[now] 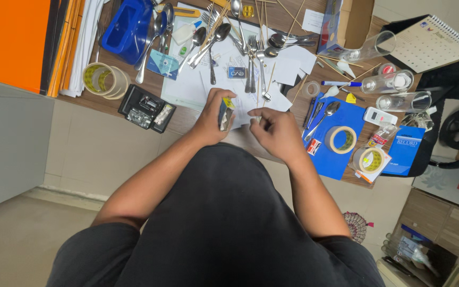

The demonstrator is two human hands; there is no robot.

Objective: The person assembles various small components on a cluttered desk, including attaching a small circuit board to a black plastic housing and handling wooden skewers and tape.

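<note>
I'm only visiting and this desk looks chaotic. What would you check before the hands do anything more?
1. Left hand has a firm hold on the small dark box: ok.
2. Right hand pinching something small: cannot tell what.
3. White paper under the hands lies flat: ok.
4. Spoons and forks clear of the hands: ok.
5. Tape rolls away from the desk edge: not ok, one sits near it.

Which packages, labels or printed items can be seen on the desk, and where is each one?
Small dark box with yellow end: in the left hand.
Blue rectangular book with white lettering: right desk edge.
White spiral-bound calendar: top right, tilted.
Blue cardboard carton: top, upright.
Small dark label card: on white papers.
</note>
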